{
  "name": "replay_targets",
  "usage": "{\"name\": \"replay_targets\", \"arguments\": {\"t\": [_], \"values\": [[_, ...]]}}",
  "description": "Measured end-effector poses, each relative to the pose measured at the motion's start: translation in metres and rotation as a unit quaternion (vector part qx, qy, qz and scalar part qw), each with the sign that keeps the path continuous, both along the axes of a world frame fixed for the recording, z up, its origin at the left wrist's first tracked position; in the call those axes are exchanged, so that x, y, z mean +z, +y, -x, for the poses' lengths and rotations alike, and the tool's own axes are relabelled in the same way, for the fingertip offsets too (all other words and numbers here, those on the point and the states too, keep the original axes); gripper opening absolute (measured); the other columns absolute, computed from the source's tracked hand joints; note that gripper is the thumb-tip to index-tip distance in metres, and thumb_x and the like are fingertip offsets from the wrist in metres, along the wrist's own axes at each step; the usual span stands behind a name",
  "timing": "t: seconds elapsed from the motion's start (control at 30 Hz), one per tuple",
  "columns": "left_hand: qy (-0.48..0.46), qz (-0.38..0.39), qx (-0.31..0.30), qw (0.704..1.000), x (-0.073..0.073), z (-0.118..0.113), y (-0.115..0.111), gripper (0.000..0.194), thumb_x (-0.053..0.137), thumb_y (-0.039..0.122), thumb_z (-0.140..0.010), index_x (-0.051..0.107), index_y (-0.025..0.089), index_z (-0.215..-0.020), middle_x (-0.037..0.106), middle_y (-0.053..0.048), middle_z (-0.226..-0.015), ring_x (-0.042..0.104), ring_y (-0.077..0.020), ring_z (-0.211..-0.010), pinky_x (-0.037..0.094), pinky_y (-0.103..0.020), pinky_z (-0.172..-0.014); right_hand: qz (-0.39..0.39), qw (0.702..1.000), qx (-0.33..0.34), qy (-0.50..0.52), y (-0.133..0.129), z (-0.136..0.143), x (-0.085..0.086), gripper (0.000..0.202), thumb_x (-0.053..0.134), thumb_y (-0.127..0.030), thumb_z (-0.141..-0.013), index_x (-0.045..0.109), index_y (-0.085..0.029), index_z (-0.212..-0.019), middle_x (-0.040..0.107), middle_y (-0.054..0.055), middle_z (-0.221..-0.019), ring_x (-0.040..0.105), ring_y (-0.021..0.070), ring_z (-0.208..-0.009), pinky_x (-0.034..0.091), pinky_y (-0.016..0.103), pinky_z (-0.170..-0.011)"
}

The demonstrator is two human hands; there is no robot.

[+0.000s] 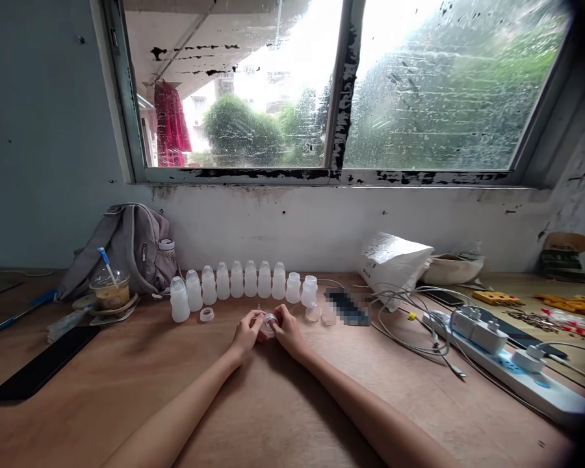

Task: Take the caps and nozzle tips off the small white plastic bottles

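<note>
My left hand [247, 331] and my right hand [288, 333] meet above the table, fingers closed around a whitish bottle collar ring [270, 318]. A small pointed clear tip sticks up by the left fingers; I cannot make out what it belongs to. Behind the hands, several frosted baby bottles [236, 281] stand upright in a curved row, most under clear domed caps. Two bottles at the right end, one an open bottle [309, 291], have no dome. Another collar ring [207, 314] lies left of my hands. A clear cap [312, 313] lies to their right.
To the left are a grey backpack [131, 250], a drink cup with a straw [111, 289] and a long black case [43, 364]. On the right, a power strip [511, 370] with chargers, tangled cables [409, 318] and a white bag [394, 260] lie on the table.
</note>
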State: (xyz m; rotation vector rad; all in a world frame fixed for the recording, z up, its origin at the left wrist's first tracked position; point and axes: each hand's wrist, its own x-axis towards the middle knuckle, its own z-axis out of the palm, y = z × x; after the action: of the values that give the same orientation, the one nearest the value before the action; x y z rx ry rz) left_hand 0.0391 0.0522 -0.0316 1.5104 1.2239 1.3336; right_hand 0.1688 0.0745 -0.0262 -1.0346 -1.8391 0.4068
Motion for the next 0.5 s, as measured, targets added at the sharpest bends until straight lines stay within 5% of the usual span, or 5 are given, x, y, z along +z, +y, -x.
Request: {"name": "replay_targets", "arguments": {"t": [0.23, 0.5], "values": [[0.026, 0.027, -0.050, 0.998, 0.006, 0.004, -0.008, 0.026, 0.048, 0.015, -0.066, 0.050, 0.019, -0.092, 0.061, 0.001, -0.072, 0.049, -0.0051, -0.039, 0.035, -0.013, -0.034, 0.016, 0.999, -0.016, -0.039, 0.006, 0.000, -0.009, 0.005, 0.041, -0.019, -0.065, 0.038, -0.020, -0.069, 0.044, -0.004, -0.057, 0.042, 0.0110, -0.052, 0.030, 0.020, -0.048], [0.078, 0.016, -0.039, 0.996, 0.006, 0.007, -0.010, 0.027, 0.044, 0.015, -0.067, 0.052, 0.020, -0.092, 0.063, -0.002, -0.085, 0.045, -0.0024, -0.030, 0.034, -0.014, -0.030, 0.032, 0.997, -0.048, -0.050, 0.008, 0.002, -0.012, 0.006, 0.040, -0.019, -0.063, 0.036, -0.021, -0.067, 0.044, -0.004, -0.057, 0.040, 0.0112, -0.051, 0.028, 0.020, -0.048]]}}
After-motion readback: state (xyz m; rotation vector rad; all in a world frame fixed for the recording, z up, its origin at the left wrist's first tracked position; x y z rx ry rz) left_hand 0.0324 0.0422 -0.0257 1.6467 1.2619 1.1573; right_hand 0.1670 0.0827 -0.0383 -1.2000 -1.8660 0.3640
